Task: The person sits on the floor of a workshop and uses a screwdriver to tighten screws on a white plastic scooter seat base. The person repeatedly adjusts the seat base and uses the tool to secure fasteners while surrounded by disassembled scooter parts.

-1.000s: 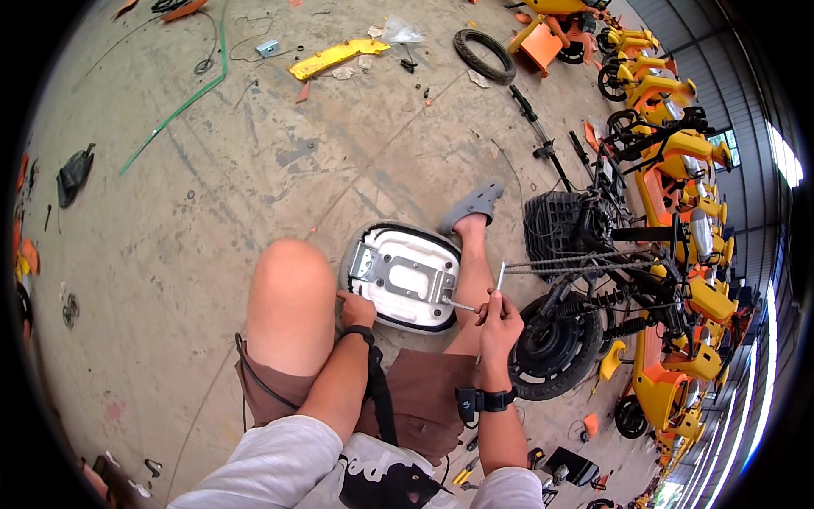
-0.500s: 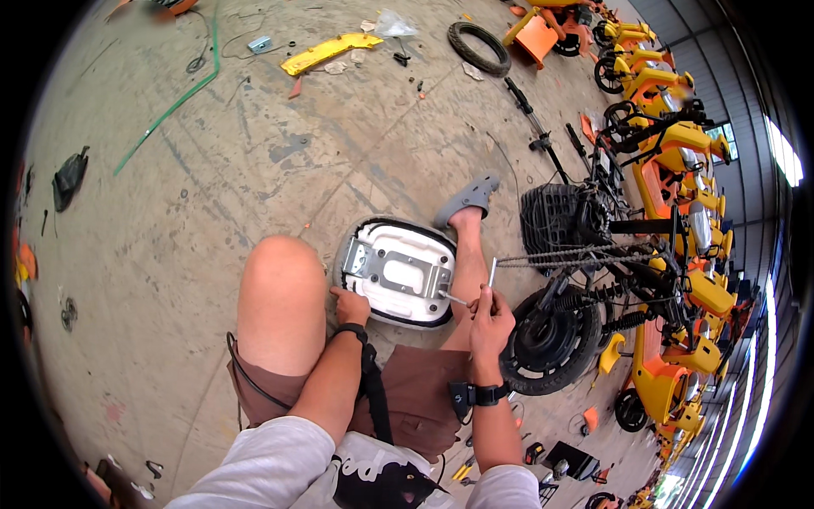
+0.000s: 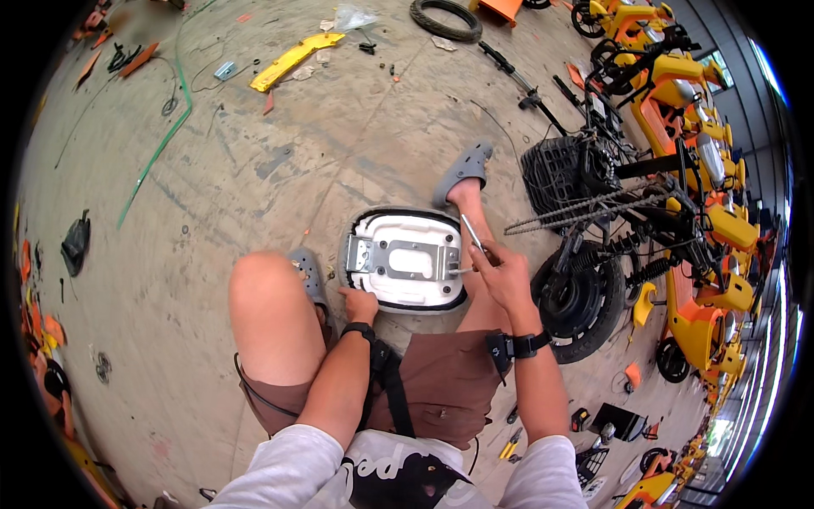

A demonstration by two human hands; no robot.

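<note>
An upturned scooter seat [image 3: 398,293] lies on the floor between my legs, its white underside up and black trim around the rim. A grey metal bracket [image 3: 383,256] runs across it, with a hinge plate at its left end. My left hand [image 3: 361,304] is closed on the seat's near left edge. In my right hand [image 3: 506,276] is a silver bent-rod wrench [image 3: 471,232]. One arm of it sticks up past my fingers; the other reaches the bracket's right end. Whether its tip sits on a fastener there is too small to tell.
At my right stands a stripped scooter frame with a rear wheel [image 3: 580,297], a loose chain [image 3: 585,208] and a black basket [image 3: 553,174]. Rows of yellow scooters [image 3: 708,297] stand beyond. A yellow panel [image 3: 295,61] and a tyre [image 3: 445,20] lie ahead.
The wrench's raised arm has swung from tilting right to tilting left as my right hand turned. My left hand stays at the seat's edge. The view has shifted.
</note>
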